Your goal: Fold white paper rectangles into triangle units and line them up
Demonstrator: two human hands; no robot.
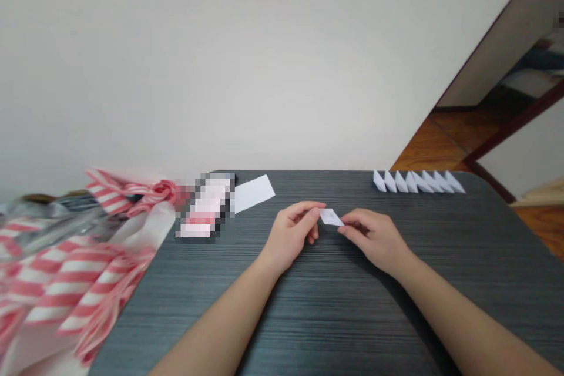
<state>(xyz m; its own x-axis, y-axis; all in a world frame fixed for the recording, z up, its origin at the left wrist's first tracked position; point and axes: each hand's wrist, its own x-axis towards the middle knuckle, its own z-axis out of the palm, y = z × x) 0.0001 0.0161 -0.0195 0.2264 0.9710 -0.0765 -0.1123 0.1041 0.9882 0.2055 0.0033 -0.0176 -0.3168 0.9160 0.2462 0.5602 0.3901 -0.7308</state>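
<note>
Both my hands meet over the middle of a dark wood-grain table [308, 317], pinching a small folded piece of white paper [330, 217] between them. My left hand [293, 235] grips its left end with thumb and fingertips. My right hand [374, 237] holds the right end with curled fingers. The paper sits just above the tabletop.
A row of several folded white paper pieces [418, 181] stands at the table's far right edge. A flat white paper sheet [254, 192] lies at the far left, beside a blurred-out object [205, 211]. Red-and-white striped plastic bags [74, 282] crowd the left side. A white wall rises behind.
</note>
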